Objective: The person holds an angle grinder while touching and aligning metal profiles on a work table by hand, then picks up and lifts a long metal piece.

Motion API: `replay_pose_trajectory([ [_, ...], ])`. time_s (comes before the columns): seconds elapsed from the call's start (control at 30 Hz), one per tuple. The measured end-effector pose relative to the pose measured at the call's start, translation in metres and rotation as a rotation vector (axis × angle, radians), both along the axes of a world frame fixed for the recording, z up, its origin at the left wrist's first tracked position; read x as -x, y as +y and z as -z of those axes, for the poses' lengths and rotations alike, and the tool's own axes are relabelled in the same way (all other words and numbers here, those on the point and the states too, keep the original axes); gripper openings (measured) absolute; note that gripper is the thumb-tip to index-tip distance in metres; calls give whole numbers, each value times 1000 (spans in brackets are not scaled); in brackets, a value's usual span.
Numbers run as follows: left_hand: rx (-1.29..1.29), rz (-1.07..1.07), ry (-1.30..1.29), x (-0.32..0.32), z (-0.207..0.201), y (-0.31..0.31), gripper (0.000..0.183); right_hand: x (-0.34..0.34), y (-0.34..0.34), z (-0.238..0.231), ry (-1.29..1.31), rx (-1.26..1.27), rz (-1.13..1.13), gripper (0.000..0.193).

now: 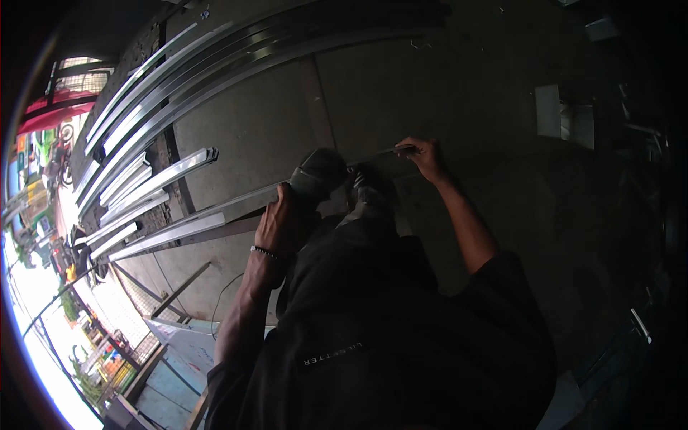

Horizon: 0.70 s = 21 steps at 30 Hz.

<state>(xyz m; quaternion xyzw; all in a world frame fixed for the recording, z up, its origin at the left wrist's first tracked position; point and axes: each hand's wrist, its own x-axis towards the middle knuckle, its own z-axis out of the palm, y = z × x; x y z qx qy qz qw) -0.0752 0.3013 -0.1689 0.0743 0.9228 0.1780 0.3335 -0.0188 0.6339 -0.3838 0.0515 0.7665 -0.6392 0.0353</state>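
Note:
My left hand [278, 226], with a beaded bracelet at its wrist, is closed at the side of a dark, rounded object with a grey-green body, which looks like a power tool [315, 175]. Its far fingers are hidden. The object lies across a long, thin metal bar [244, 197] and covers part of it. To the right, the bar's end is pinched between the fingers of my right hand [424, 158]. Just under the bar, between my hands, a dark shoe [365, 188] shows dimly.
Several long metal profiles [179, 97] lie at the far left, with shorter lengths [168, 175] nearer. Pale sheets [562, 115] are on the dim floor at far right. A blue-grey panel [172, 380] stands at lower left, near a bright opening to the outside.

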Motion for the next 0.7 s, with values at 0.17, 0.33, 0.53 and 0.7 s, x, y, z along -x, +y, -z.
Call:
replay_pose_trajectory([
  [0.17,65,-47,-33,7,0,-2,61,2,-3,-6,7,-27,3,18],
  [0.33,15,94,-21,1,14,33,61,-1,-7,2,39,0,70,13],
  [0.53,11,88,-31,11,1,33,62,-1,-13,10,48,99,123,17],
  [0.7,29,79,-34,11,2,37,62,0,-19,10,5,98,108,13],
])
